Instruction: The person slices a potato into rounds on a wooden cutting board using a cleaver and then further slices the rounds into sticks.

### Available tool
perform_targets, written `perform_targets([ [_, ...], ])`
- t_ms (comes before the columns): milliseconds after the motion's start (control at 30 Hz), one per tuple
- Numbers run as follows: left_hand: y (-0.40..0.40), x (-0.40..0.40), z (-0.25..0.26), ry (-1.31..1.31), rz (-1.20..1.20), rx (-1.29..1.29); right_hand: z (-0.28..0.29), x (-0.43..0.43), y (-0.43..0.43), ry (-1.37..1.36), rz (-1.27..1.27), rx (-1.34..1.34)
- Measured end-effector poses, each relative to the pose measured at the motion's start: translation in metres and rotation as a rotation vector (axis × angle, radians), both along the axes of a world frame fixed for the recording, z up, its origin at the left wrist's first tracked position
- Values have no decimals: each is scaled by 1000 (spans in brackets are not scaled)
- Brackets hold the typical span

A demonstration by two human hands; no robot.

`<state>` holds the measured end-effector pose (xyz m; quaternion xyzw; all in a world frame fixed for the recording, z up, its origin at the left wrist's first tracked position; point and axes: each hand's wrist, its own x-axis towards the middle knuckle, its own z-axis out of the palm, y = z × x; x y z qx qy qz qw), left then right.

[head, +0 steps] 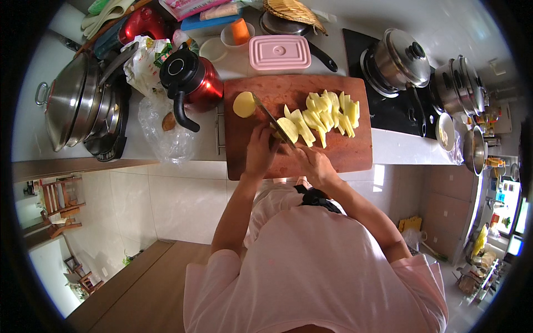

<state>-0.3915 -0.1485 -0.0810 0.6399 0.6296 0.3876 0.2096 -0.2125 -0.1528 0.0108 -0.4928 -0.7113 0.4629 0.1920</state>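
Note:
On a wooden cutting board (250,162), my right hand (314,163) is closed around the handle of a kitchen knife (272,118), whose blade slants up and left across the board. My left hand (261,147) rests just left of the blade, its fingertips on a pale yellow piece, likely potato, mostly hidden by the hand and knife. Right of the blade lies a round cut slice (288,128). Many thick cut sticks (333,110) of the same food spread over the board's right half. A separate rounded piece (244,104) lies near the upper left corner.
A red thermos jug (204,85) stands left of the board, beside a plastic bag (166,141) with a brown item. A pink lidded box (280,52) and a black-handled pan (322,56) lie behind it. A lidded pot (402,60) stands on the black cooktop (389,112) at right.

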Motion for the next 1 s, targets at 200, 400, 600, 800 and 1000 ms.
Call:
perform_targets([
  [200,57,-58,1,354,203,197,-7,10,-2,-21,16,49],
  [400,95,-80,-5,534,42,-163,-13,28,-8,-77,207,406],
  [600,82,-114,-21,156,132,-486,-8,38,-19,-142,296,221],
  [800,13,-91,12,-512,337,-544,-19,44,-22,-127,321,374],
  [1000,-15,-97,10,-580,138,-735,-12,46,-18,-154,351,385],
])
